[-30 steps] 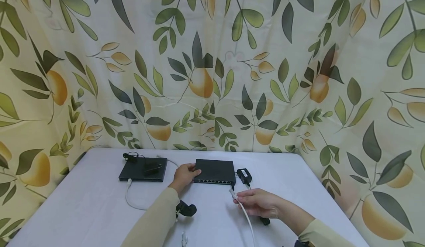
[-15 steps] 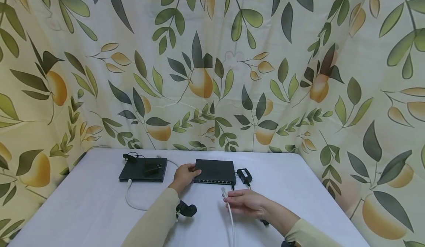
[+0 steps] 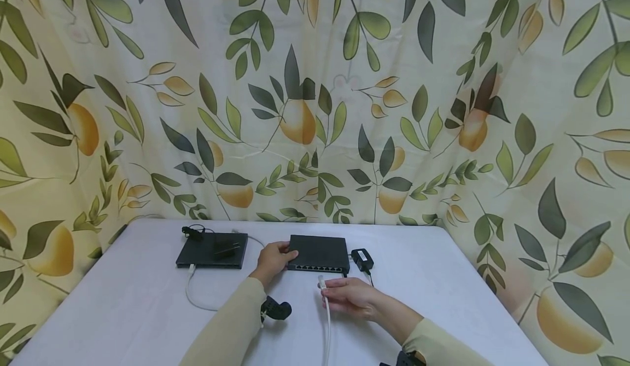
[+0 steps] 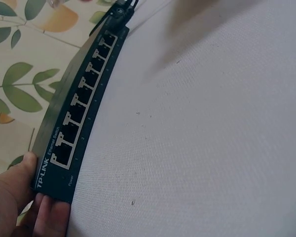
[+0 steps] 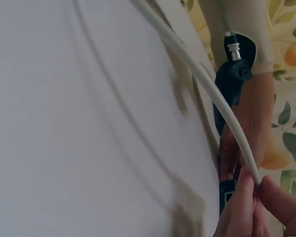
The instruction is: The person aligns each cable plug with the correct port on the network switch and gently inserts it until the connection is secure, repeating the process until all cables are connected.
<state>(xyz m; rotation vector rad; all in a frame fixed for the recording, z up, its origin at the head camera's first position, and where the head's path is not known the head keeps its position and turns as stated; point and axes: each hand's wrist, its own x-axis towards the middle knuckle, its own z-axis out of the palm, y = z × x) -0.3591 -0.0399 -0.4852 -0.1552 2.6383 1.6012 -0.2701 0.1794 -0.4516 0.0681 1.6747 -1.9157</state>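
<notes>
My left hand (image 3: 272, 259) holds the left end of a black TP-LINK Ethernet switch (image 3: 319, 252). In the left wrist view, the thumb of that hand (image 4: 15, 192) lies at the top edge and its fingers at the bottom corner, beside the row of ports (image 4: 74, 111), which look unoccupied. A white network cable (image 3: 327, 322) is pinched between the thumb and fingers of my right hand (image 3: 354, 298), just behind its clear plug (image 3: 322, 282). The plug points toward the switch, a short way in front of the ports. In the right wrist view the cable (image 5: 202, 76) arcs away from the fingertips.
A second flat black box (image 3: 199, 256) lies on the left, with a black plug adapter (image 3: 226, 247) on top and a white cable (image 3: 191, 295) at its front. A black power adapter (image 3: 362, 260) lies right of the switch. A patterned curtain (image 3: 315, 136) hangs behind the white table (image 3: 123, 311).
My right hand has moved left with the cable, from near the switch's front right corner to in front of its middle. The left hand and switch have stayed put.
</notes>
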